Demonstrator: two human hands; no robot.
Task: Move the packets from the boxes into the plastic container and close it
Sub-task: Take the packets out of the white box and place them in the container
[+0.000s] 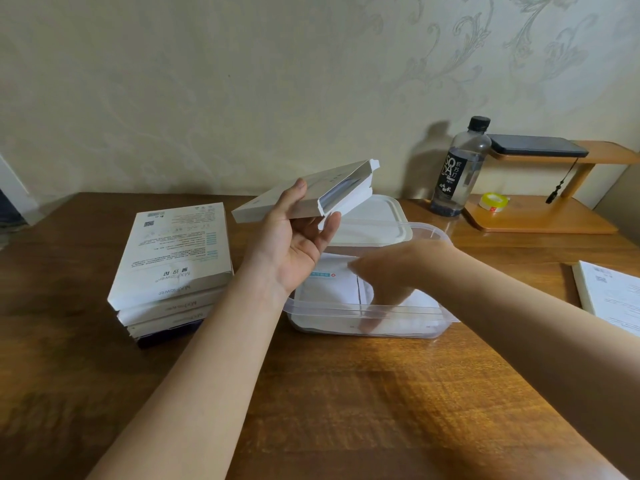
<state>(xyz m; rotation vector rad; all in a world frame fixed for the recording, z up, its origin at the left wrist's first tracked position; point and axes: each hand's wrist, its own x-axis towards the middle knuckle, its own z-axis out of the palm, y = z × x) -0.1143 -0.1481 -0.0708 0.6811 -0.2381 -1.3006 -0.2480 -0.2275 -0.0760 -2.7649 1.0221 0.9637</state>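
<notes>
My left hand (294,237) grips a flat white box (301,195) with its end flap open, held tilted above the clear plastic container (367,311). White packets (329,285) lie inside the container. My right hand (388,271) reaches down into the container over the packets; it is blurred, so its grip is unclear. The white lid (374,220) lies flat on the table just behind the container. A stack of several white boxes (173,261) stands to the left.
A wooden table (329,393) carries everything. Another white box (609,299) lies at the right edge. At the back right stand a soda bottle (460,168) and a wooden shelf (540,216) with a roll of tape (493,202) and a phone (536,145).
</notes>
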